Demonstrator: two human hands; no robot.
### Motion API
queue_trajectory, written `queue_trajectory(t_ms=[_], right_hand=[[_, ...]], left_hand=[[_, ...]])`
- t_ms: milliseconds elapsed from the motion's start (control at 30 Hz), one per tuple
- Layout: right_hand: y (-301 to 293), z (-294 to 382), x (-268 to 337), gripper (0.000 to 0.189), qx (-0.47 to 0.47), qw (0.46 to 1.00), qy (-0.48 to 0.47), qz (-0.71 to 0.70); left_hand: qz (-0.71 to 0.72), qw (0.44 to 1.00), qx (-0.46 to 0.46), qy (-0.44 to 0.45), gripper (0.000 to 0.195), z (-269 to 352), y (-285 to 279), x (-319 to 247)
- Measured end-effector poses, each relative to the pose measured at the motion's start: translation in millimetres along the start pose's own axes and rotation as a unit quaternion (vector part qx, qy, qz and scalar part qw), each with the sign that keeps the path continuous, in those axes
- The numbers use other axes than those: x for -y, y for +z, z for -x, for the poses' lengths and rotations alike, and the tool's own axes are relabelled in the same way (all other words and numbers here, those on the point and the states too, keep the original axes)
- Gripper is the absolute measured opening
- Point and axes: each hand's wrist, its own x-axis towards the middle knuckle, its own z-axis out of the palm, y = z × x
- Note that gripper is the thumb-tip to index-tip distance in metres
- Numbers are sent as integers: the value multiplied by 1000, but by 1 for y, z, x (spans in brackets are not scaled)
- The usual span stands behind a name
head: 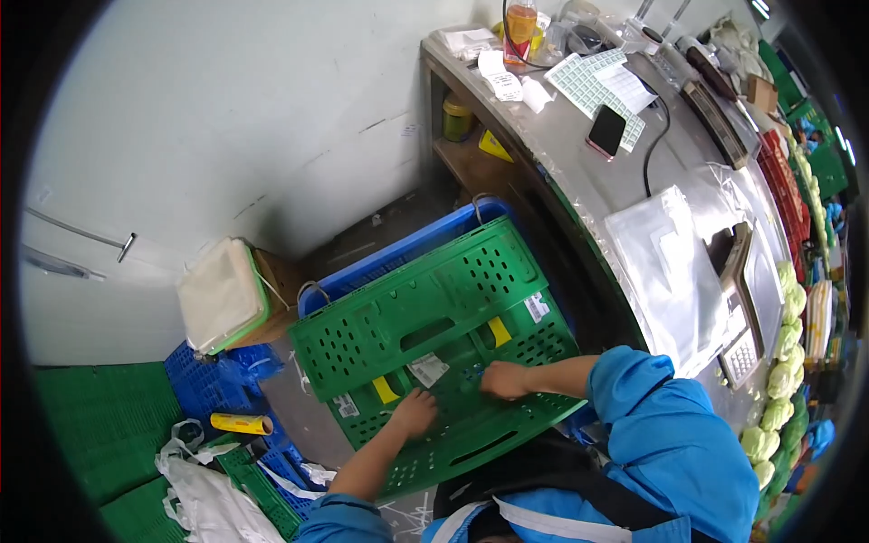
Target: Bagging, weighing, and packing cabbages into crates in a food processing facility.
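A green folding plastic crate (468, 271) with perforated walls sits tilted before me, resting over a blue plastic basket (400, 252) with rope handles. My left hand (415, 411) lies at the crate's inner panel, fingers bent, close to a yellow tab (385, 390). Over the same panel, my right hand (505, 380) is curled with its knuckles up. A second yellow tab (500, 331) is just above that hand. Between the hands a white paper label (428, 370) bears print. The fingertips of both hands are partly hidden, so any grip on the panel is unclear.
A metal table (543, 129) to the right carries a smartphone (606, 131), clear plastic bags (665, 251) and a scale (740, 353). Lidded container (224, 295) at left stands near the wall. White plastic bags (204, 489) and a yellow roll (241, 423) lie lower left.
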Motion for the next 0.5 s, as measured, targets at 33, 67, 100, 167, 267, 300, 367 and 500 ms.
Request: queue_trajectory(t_ms=[33,67,100,167,267,300,367,500], right_hand=[[0,-3,2,47,-67,985,63,-146],[1,-6,3,52,-132,941,124,-287],[-7,-7,9,52,-131,943,120,-282],[-50,-30,41,46,-197,945,51,-254],[-60,-38,82,37,-288,931,-60,-216],[-68,-35,92,34,-316,922,-95,-201],[-82,-26,112,29,-359,903,-154,-180],[-21,-20,47,15,-109,908,-205,349]], left_hand=[[0,1000,-3,-2,16,-1,4,-2],[6,1000,11,-3,16,-2,12,-3],[12,1000,25,-9,16,-1,19,-3],[15,1000,20,-18,16,-12,21,-6],[21,999,16,-33,17,-14,29,-2],[27,999,6,-36,18,-17,30,-2],[64,995,62,-36,19,-19,21,-8],[89,988,102,-72,22,-4,15,-4]])
